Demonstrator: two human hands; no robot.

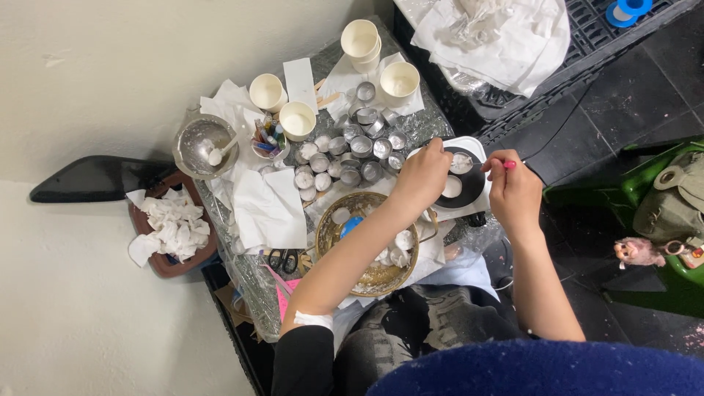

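Both forearms stretch forward over the cluttered table's [253, 290] right edge: left hand [422, 176] pinches a small round tealight cup [460, 163], right hand [513, 187] grips a thin pink-tipped stick [499, 164] (lying left-right).

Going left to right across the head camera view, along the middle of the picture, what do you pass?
Brown tray of crumpled tissues → steel bowl with a spoon → cluster of small metal cups → left hand → black round hotplate → right hand holding a pink-tipped tool → small furry toy.
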